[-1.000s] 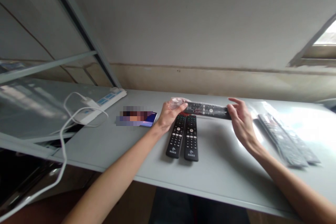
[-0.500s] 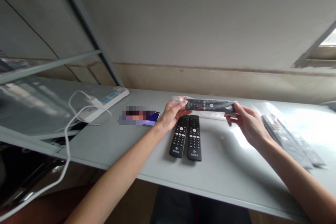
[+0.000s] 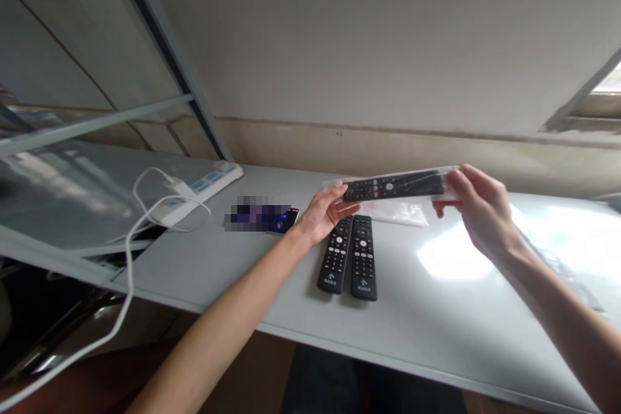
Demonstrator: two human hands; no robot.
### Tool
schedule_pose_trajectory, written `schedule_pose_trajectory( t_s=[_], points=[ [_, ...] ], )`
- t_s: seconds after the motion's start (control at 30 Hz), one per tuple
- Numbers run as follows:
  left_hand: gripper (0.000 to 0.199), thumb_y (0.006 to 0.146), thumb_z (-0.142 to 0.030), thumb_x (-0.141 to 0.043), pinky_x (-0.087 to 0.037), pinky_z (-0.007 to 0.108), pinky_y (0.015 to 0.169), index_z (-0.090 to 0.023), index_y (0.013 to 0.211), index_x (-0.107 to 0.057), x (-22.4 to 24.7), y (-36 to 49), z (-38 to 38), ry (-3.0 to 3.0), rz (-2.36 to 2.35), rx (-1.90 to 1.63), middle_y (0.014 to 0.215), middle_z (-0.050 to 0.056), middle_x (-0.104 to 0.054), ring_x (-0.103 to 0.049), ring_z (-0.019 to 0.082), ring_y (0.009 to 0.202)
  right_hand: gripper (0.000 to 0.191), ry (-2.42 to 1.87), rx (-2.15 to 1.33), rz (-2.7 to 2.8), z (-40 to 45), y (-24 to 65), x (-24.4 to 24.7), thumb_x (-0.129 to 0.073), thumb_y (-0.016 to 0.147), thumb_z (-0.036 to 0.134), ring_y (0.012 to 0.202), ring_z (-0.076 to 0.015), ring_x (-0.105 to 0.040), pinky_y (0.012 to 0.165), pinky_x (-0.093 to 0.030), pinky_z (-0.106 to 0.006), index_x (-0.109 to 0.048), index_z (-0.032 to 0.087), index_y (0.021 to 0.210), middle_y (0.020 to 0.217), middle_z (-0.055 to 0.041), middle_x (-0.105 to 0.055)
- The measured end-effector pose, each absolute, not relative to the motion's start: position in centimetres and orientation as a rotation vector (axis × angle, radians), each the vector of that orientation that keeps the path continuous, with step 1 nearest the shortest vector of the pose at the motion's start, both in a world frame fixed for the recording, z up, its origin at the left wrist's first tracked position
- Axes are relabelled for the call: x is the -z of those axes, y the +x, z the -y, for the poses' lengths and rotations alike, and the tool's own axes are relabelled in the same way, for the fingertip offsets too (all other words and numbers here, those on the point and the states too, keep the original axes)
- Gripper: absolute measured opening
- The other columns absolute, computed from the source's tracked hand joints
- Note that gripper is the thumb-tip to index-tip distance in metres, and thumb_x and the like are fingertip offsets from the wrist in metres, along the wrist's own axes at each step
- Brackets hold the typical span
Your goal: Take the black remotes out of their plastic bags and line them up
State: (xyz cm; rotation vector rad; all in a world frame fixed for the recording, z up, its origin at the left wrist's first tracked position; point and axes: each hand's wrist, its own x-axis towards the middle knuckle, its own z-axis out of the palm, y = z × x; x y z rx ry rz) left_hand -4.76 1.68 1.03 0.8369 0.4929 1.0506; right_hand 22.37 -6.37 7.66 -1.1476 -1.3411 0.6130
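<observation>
A black remote control [image 3: 407, 185] in a clear plastic bag is held level above the table. My left hand [image 3: 324, 212] pinches its left end, thumb on top. At the other end my right hand [image 3: 480, 200] grips the bag's loose plastic [image 3: 451, 185], just past the remote's tip. Two bare black remotes lie side by side below: the left remote [image 3: 334, 259], its top partly behind my left hand, and the right remote [image 3: 363, 262]. Behind them a flat clear plastic bag [image 3: 400, 211] rests on the table.
A phone [image 3: 284, 220], partly blurred out, lies left of my left hand. Farther left sits a white power strip [image 3: 206, 187] with a charger and a white cable [image 3: 127, 259] running off the table [image 3: 291, 317]. Bagged items [image 3: 572, 259] lie at the right, partly behind my right arm.
My right hand has shifted right and up, from the remote's end onto the bag's plastic. The bagged remote now tilts up slightly at its right end. My left hand keeps its pinch.
</observation>
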Motion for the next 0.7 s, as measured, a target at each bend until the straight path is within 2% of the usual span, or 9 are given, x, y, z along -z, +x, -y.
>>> schedule_pose_trajectory(
  t_s=[0.1, 0.27, 0.5, 0.7],
  points=[
    [0.038, 0.078, -0.032, -0.094, -0.065, 0.032, 0.086, -0.019, 0.111, -0.080, -1.2, -4.8, -1.6, 0.816, -0.470, -1.057, 0.111, 0.006, -0.080, -0.076, 0.020, 0.098, 0.031, -1.024, -0.729, 1.296, 6.2, 22.0, -9.1, -0.075, 0.096, 0.052, 0.069, -0.0175, -0.061, 0.053, -0.055, -0.030, -0.069, 0.023, 0.084, 0.082, -0.0047, -0.066],
    [0.039, 0.078, -0.031, -0.094, -0.066, 0.031, 0.077, -0.016, 0.112, -0.079, -1.5, -4.7, -1.5, 0.781, -0.468, -1.086, 0.107, 0.008, -0.079, -0.075, 0.020, 0.092, 0.026, -0.934, -0.825, 1.218, 6.0, 21.6, -10.5, -0.083, 0.091, 0.040, 0.069, -0.0154, -0.060, 0.050, -0.055, -0.026, -0.068, 0.022, 0.080, 0.078, -0.0022, -0.062],
    [0.040, 0.077, -0.030, -0.095, -0.066, 0.027, 0.066, -0.016, 0.111, -0.079, -1.9, -4.7, -1.1, 0.787, -0.490, -1.073, 0.097, 0.005, -0.074, -0.069, 0.015, 0.079, 0.024, -0.915, -0.789, 1.202, 5.3, 22.0, -10.8, -0.086, 0.087, 0.038, 0.064, -0.0172, -0.070, 0.046, -0.056, -0.026, -0.071, 0.020, 0.081, 0.084, -0.0063, -0.074],
    [0.038, 0.078, -0.029, -0.094, -0.066, 0.026, 0.063, -0.015, 0.109, -0.079, -1.7, -4.5, -1.3, 0.795, -0.487, -1.062, 0.101, 0.006, -0.074, -0.070, 0.016, 0.079, 0.019, -0.848, -0.709, 1.139, 4.9, 23.3, -11.2, -0.081, 0.087, 0.029, 0.059, -0.0193, -0.071, 0.042, -0.052, -0.027, -0.068, 0.019, 0.077, 0.083, -0.0105, -0.078]
  ],
)
